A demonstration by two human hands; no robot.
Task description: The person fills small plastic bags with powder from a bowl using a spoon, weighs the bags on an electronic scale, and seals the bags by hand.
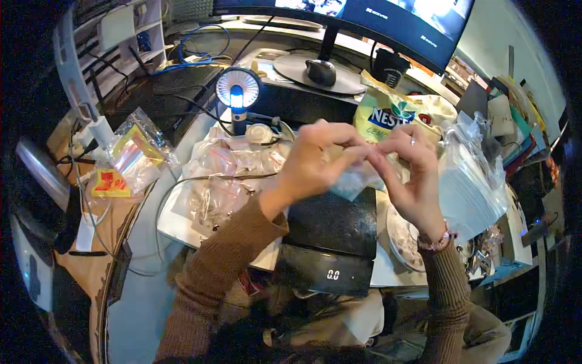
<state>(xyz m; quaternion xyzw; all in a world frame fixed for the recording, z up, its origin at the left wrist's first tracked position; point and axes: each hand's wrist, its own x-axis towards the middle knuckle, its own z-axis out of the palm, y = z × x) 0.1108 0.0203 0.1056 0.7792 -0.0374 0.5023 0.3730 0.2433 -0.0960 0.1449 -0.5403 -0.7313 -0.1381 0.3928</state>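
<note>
Both hands are raised above a black digital scale (332,227), whose display reads 0.0. My left hand (318,161) and my right hand (412,173) meet at their fingertips, each closed in a pinch. A small clear plastic bag (351,184) hangs from the pinched fingers, partly hidden behind my left hand. What is inside it is too blurred to make out. To the left of the scale lie several small clear zip bags (221,194) in a pile. On the right, under my right wrist, a round dish (407,246) with small pieces is partly covered.
A lit small fan (238,91) stands behind the bag pile. A yellow Nestea pouch (388,112) and a light-blue stack (467,194) under plastic sit at the right. A monitor (388,24) rises at the back. Cables cross the left side, near a yellow-and-red packet (112,183).
</note>
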